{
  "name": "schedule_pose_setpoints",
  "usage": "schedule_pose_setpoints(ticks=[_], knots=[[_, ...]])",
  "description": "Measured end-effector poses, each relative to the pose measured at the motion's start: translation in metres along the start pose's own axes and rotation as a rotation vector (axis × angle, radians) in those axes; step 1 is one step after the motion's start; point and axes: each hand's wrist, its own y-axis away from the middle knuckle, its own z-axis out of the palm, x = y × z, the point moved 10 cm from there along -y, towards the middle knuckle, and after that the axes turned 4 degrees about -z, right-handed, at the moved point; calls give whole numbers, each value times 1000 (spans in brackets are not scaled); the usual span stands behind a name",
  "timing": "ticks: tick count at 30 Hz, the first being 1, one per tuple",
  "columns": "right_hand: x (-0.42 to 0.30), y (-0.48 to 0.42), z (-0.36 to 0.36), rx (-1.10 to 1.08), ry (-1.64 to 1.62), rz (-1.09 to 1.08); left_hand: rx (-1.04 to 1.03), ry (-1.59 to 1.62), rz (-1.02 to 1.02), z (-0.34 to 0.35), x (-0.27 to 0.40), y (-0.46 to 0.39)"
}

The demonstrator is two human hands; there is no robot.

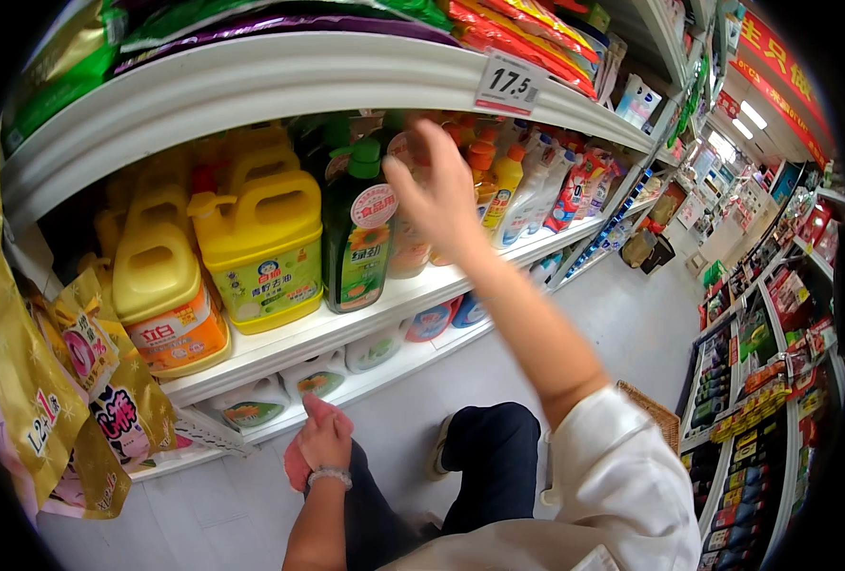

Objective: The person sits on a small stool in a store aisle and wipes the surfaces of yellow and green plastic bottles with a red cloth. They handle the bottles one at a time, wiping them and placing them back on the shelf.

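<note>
My left hand, with a beaded bracelet at its wrist, holds a crumpled pink cloth low in front of the bottom shelf. My right hand reaches to the middle shelf, blurred, fingers apart, beside the green pump top of a dark green dish soap bottle. Whether a fingertip touches that bottle I cannot tell. Behind my right hand stands a clear bottle with a pinkish label, partly hidden. Left of the green bottle are a yellow handled detergent jug and another yellow jug with an orange label.
The upper shelf's edge overhangs the bottles. Spray bottles stand farther right. White bottles line the bottom shelf. Gold packages hang at the left. A wicker basket is behind my right arm; stocked shelves border the aisle.
</note>
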Motion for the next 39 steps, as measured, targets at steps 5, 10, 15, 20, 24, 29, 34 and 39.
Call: schedule_pose_setpoints(ticks=[5,10,15,20,24,29,34,39], knots=[[43,149,69,4,-130,354,-28,4,0,0,9,1],[57,178,89,39,-5,480,-26,-30,28,3,16,6],[59,178,93,42,93,469,-23,-83,1,0,10,5],[60,177,89,84,68,451,-24,-108,-2,-1,8,5],[62,179,89,111,59,451,-17,-115,4,-4,7,5],[60,179,89,152,75,420,-11,-102,-16,-6,4,7],[60,180,89,153,106,405,-5,-92,-4,-7,6,8],[59,180,93,135,93,423,-2,-92,-13,-9,3,10]])
